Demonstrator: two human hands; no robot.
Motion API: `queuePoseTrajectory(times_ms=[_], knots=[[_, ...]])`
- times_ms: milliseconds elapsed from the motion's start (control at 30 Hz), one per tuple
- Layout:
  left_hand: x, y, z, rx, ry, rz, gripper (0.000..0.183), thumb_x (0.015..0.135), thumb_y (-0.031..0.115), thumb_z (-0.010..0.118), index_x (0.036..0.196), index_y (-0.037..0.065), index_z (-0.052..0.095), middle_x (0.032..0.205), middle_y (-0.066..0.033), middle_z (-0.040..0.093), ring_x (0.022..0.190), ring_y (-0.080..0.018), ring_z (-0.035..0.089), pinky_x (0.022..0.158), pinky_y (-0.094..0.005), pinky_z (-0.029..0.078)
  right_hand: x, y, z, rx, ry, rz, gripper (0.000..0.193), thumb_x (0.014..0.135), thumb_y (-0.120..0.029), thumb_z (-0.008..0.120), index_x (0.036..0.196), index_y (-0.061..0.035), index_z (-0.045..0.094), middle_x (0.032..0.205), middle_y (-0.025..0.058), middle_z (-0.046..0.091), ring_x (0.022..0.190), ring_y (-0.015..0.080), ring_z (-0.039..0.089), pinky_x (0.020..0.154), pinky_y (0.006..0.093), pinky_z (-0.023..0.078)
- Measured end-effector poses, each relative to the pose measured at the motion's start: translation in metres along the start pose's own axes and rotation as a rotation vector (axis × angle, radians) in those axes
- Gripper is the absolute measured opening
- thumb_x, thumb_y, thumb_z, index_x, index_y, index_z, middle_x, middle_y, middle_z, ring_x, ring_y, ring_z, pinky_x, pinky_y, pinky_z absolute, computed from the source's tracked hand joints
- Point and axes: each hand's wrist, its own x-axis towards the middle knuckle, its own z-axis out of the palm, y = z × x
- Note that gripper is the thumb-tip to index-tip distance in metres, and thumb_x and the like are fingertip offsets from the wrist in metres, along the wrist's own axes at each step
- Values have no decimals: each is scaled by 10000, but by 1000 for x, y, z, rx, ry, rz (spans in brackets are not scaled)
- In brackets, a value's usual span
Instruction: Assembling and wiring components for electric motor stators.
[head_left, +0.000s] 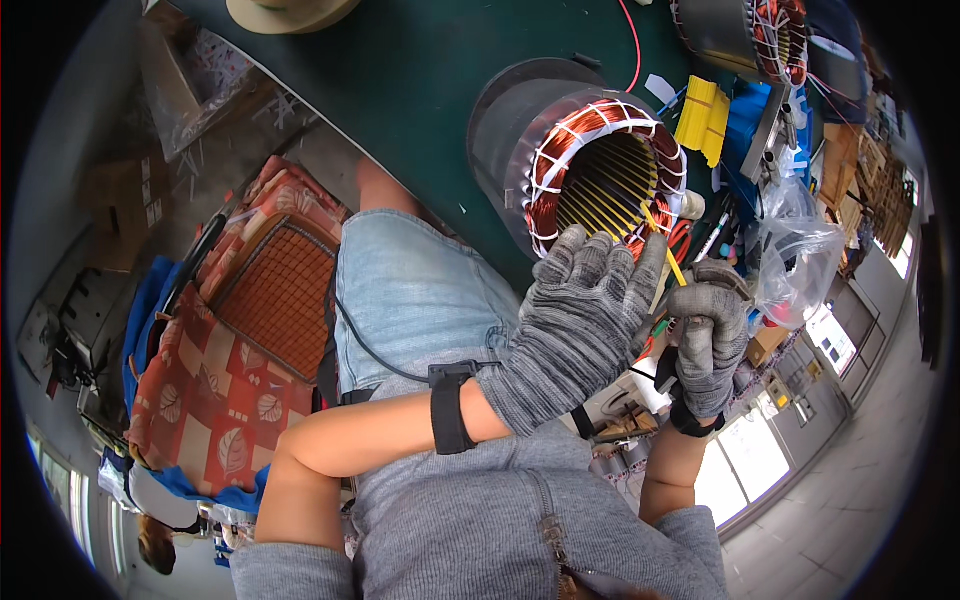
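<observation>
Left hand palm-down, fingers extended, slightly parted at copper-wound stator, right hand curled, fingers pinching yellow strip

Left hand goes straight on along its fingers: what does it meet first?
The near rim of the copper coil, right ahead of the left hand's fingertips. They look to be at it already; depth makes actual contact hard to confirm.

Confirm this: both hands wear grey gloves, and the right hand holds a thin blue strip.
Wrong colour: the head view shows the thin strip is yellow, not blue. The rest stands: left hand and right hand wear grey gloves, and the right holds the strip.
</observation>
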Motion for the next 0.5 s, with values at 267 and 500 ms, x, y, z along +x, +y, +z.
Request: queuePoseTrajectory(times_ms=[267,500], knots=[[2,2,7,48,-10,-17,627,745,327,574,1290,47,442,958,-113,552,942,-258,529,927,-456,354,7,1,-7,-5,-9,37,155,805,-211,546,834,-78,621,903,131,564,906,286,540,827,391,403],[6,2,5,34,-68,-43,616,760,327,570,1294,50,440,979,-121,546,966,-264,517,943,-462,339,12,2,-11,-33,-30,3,149,810,-187,520,822,-70,611,896,121,565,903,288,541,831,399,401]])
